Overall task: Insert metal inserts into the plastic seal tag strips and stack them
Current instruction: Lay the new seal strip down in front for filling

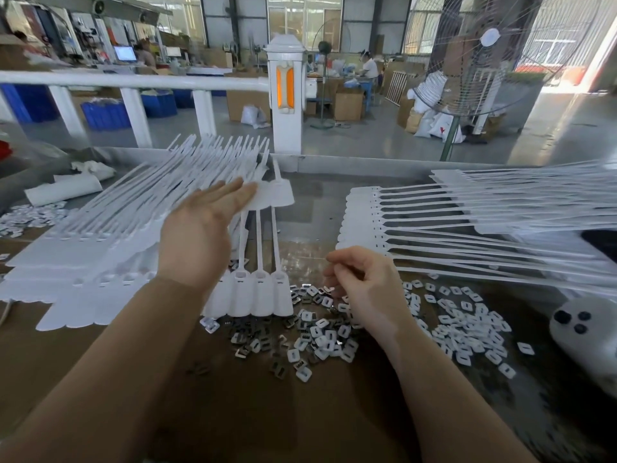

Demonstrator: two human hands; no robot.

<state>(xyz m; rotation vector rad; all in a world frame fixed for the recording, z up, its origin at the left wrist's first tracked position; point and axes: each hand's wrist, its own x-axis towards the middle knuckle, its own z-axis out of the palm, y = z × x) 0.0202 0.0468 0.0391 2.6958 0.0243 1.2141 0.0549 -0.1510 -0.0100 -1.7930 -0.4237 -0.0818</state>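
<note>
— Two hands over the bench (233, 412), both bare. See the left hand (200, 235)? Its fingers are straight and spread, pressing on the flat end of a strip (267, 195) atop the left stack (133, 208).

— And the other?

— The right hand (364, 289) hangs over the inserts (320, 335), fingers curled, thumb and forefinger pressed together. It may be pinching an insert, though I can't make one out between the fingertips from here.

— Where are the strips?

— Three places. The left stack fans away toward the far edge of the bench. A strip set (257, 289) lies in front of the left wrist, heads toward the person, tails running away under the hand. A right stack (467, 228) lies with its heads toward the middle and its tails reaching off right.

— And the loose bits?

— Metal inserts lie scattered just beside the strip set's heads, with white caps (467, 329) mixed in and spreading right.
</note>
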